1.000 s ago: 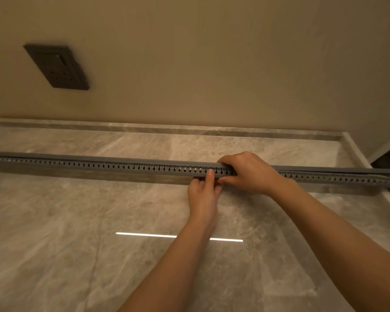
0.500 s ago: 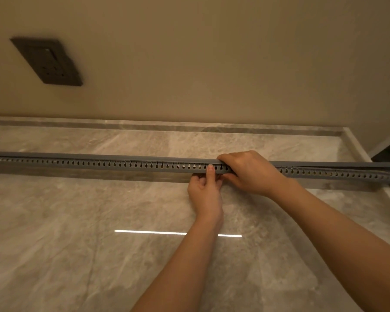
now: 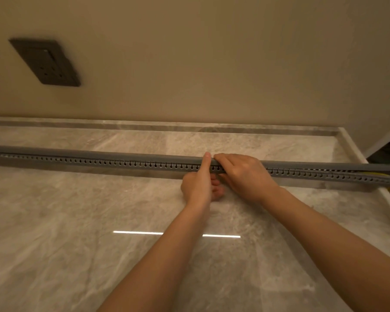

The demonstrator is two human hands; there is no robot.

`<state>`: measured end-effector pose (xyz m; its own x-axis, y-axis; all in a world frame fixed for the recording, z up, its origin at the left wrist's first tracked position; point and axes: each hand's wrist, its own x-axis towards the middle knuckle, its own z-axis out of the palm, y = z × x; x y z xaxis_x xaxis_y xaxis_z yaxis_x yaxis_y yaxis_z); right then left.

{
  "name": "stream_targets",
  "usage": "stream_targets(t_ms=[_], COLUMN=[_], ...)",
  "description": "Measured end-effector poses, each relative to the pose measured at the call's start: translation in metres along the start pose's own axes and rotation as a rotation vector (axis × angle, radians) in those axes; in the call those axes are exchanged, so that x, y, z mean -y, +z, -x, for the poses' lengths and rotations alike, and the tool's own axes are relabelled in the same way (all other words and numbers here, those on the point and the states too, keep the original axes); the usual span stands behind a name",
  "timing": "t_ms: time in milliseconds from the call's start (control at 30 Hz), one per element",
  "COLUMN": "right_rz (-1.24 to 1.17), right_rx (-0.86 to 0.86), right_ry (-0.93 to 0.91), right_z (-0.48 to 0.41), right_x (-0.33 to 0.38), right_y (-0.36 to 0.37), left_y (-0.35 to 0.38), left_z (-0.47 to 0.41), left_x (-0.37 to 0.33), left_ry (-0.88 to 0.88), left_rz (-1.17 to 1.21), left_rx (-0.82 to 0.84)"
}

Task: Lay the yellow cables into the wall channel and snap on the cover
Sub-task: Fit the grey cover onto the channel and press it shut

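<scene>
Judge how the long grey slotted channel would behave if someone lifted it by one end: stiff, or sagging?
The grey slotted channel looks long and thin-walled, so it would probably sag and twist. Its slotted side wall likely flexes easily; at the right end the cover sits apart from it. It seems light, and could slide on the glossy marble surface.

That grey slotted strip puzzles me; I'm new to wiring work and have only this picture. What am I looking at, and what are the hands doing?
There is one view, from a camera worn on the person's head, looking down at two bare hands. The long grey channel is cable trunking lying across a marble surface below a wall with a socket plate. The left hand presses a finger on the cover, and the right hand grips it beside that. At the far right the cover looks not fully seated, and a yellow cable peeks out.
</scene>
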<state>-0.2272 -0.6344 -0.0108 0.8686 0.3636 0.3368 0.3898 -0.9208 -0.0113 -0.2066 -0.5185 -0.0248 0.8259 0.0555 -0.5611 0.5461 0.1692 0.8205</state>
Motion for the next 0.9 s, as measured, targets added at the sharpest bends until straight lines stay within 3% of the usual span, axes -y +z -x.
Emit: stream_targets(t_ms=[267,400,600,900], right_rz=[-0.066,0.035,0.103,0.137], right_rx=[-0.015,-0.044,-0.099,-0.128], right_ry=[0.015,0.054,0.19,0.156], right_z=[0.001,0.013,0.044,0.053], right_x=[-0.004,-0.011,-0.032,-0.036], right_y=[-0.005,-0.009,-0.024,-0.03], left_y=[0.008,0.01,0.01,0.01], left_z=[0.001,-0.001,-0.003,-0.003], left_x=[-0.003,-0.002,-0.002,-0.001], left_ry=[0.013,0.016,0.005,0.01], left_rz=[0.018,0.022,-0.003,-0.033], left_rx=[-0.161,-0.209,-0.213,-0.228])
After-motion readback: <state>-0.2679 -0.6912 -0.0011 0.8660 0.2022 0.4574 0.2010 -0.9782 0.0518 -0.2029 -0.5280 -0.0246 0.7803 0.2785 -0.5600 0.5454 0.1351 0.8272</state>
